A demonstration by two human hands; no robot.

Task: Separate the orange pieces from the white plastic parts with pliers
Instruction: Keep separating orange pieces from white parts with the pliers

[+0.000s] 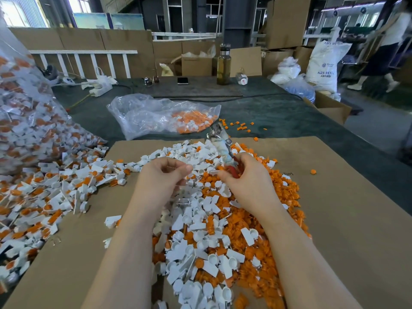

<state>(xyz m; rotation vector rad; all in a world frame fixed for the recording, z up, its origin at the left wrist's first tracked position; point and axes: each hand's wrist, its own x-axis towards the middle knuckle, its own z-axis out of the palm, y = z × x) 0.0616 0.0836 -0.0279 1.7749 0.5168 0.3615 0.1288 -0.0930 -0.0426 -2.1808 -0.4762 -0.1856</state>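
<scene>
While my right hand (pixel 245 175) grips the red handles of the pliers (pixel 220 141), their head tilted up toward the cardboard's (pixel 345 208) far edge, my left hand (pixel 162 175) curls beside it, fingertips pinched, though I cannot tell on what; white parts (pixel 200 241) and orange pieces (pixel 278 197) lie heaped mid-cardboard under both wrists; unsorted parts (pixel 40 197) spill over its left edge; a bag (pixel 160 114) lies beyond the far edge.
</scene>
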